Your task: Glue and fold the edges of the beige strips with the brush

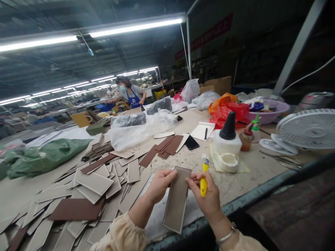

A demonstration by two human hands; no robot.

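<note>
Between my two hands is a narrow grey-brown rectangular panel with pale edges (176, 202), tilted above the table's front edge. My left hand (160, 184) pinches its upper left edge between thumb and fingers. The fingertips of my right hand (206, 195) meet its upper right edge. A brush with a yellow handle (203, 184) is also tucked in my right hand, its bristles pointing up and away. Below the panel lies a whitish sheet (157, 219) on the table. Many similar panels (96, 183), some with brown faces, lie in a loose heap to the left.
A white bottle with a black cone cap (227, 141) stands beyond my right hand, by a tape roll (228, 162). Farther right are scissors (281, 160) and a white fan (309, 129). A phone (191, 142) lies ahead. A person in a blue apron (133, 98) stands farther back.
</note>
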